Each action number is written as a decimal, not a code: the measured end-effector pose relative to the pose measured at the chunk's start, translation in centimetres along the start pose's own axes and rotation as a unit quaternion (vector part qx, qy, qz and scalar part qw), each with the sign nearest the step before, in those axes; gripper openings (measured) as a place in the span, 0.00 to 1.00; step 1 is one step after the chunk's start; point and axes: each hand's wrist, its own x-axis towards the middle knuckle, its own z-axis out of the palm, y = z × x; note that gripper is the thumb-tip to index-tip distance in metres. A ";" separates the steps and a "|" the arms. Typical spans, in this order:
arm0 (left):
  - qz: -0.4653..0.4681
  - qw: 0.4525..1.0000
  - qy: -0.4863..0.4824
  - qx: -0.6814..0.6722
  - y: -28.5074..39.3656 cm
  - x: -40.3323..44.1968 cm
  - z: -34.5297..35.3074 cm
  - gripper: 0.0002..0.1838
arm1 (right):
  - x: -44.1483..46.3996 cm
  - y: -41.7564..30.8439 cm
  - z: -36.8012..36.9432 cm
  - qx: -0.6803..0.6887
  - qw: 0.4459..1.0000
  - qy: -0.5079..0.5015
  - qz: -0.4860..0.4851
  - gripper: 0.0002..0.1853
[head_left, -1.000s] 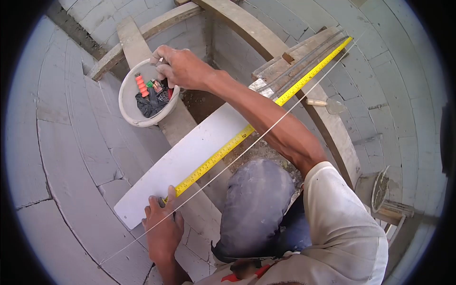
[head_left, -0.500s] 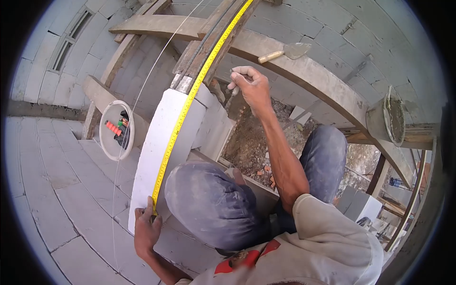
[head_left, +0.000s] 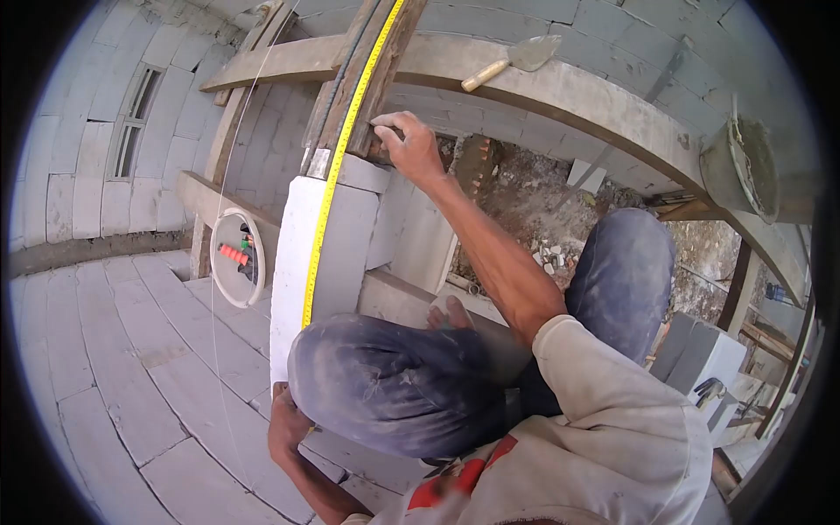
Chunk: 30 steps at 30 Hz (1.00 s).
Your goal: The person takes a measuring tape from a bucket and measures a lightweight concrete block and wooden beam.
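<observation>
A yellow tape measure (head_left: 337, 179) runs along the top of a white block (head_left: 291, 236) and up over a wooden plank (head_left: 382, 87) with dark rods beside it. My left hand (head_left: 289, 426) is closed around the tape's near end at the block's lower end, its fingers partly hidden by my knee. Just right of the tape, near the plank, my right hand (head_left: 409, 150) has its fingers pinched together. Anything between those fingertips is too small to make out.
A white bucket (head_left: 220, 273) with orange-handled items stands left of the block. A thin string (head_left: 216, 201) passes on the left. On the curved beam (head_left: 604, 101) lies a trowel (head_left: 532, 54). A mortar bucket (head_left: 722, 171) is at the right, above rubble-strewn ground.
The view has shifted and turned. My right hand has moved from over the bucket to beside the plank. My left hand stays at the tape's near end, now partly behind my knee.
</observation>
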 end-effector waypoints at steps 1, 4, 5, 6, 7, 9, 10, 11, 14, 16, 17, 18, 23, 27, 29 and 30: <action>-0.001 1.000 -0.004 0.005 -0.1 0.0 -0.1 0.19 | -0.1 0.1 0.0 0.000 1.000 0.000 -0.004 0.09; -0.011 1.000 -0.016 0.017 0.0 -0.1 -0.5 0.21 | -0.4 -0.4 -0.3 -0.019 0.999 0.009 -0.031 0.08; -0.015 0.999 -0.022 0.020 0.2 -0.1 -0.6 0.21 | -0.3 -0.7 -0.3 -0.019 0.999 0.011 -0.042 0.08; -0.018 0.999 -0.028 0.024 0.4 -0.2 -0.7 0.22 | -0.3 -0.8 -0.3 -0.019 0.998 0.013 -0.054 0.07; -0.021 0.999 -0.025 0.026 0.5 -0.2 -0.6 0.22 | -0.3 -0.8 -0.3 -0.019 0.998 0.015 -0.066 0.07; -0.025 0.999 -0.019 0.032 0.6 -0.3 -0.6 0.21 | -0.2 -0.9 -0.1 -0.018 0.998 0.012 -0.056 0.07; -0.019 0.999 -0.011 0.038 0.4 -0.3 -0.6 0.21 | -0.1 -0.9 -0.1 -0.017 0.998 0.012 -0.051 0.07; -0.013 0.999 -0.004 0.044 -0.1 -0.3 -0.4 0.21 | -0.1 -0.9 -0.1 -0.014 0.999 0.011 -0.047 0.07; -0.007 0.998 -0.002 0.058 -0.4 -0.3 -0.5 0.20 | -0.2 -0.7 -0.1 -0.011 0.999 0.007 -0.034 0.07; -0.008 0.998 -0.005 0.063 -0.4 -0.3 -0.6 0.20 | -0.2 -0.8 -0.1 -0.015 1.000 0.005 -0.025 0.07; -0.008 0.998 -0.005 0.065 -0.4 -0.3 -0.6 0.19 | -0.2 -0.8 -0.2 -0.019 0.999 0.008 -0.035 0.07; -0.004 0.998 -0.008 0.069 -0.3 -0.3 -0.6 0.19 | -0.1 -0.8 -0.2 -0.024 0.999 0.011 -0.045 0.07; 0.029 0.994 -0.027 0.102 -1.0 -0.2 -0.9 0.19 | 0.0 -0.7 -0.2 -0.021 0.998 0.010 -0.056 0.08; 0.018 0.996 -0.030 0.082 -1.0 -0.2 -1.0 0.18 | 0.2 -0.5 -0.2 -0.030 0.998 0.005 -0.051 0.08; 0.024 0.996 -0.035 0.082 -1.1 -0.2 -1.1 0.19 | 0.2 -0.5 -0.2 -0.034 0.998 0.002 -0.043 0.08; 0.028 0.995 -0.036 0.088 -1.4 -0.1 -1.1 0.19 | 0.1 -0.6 -0.2 -0.032 0.999 0.001 -0.037 0.08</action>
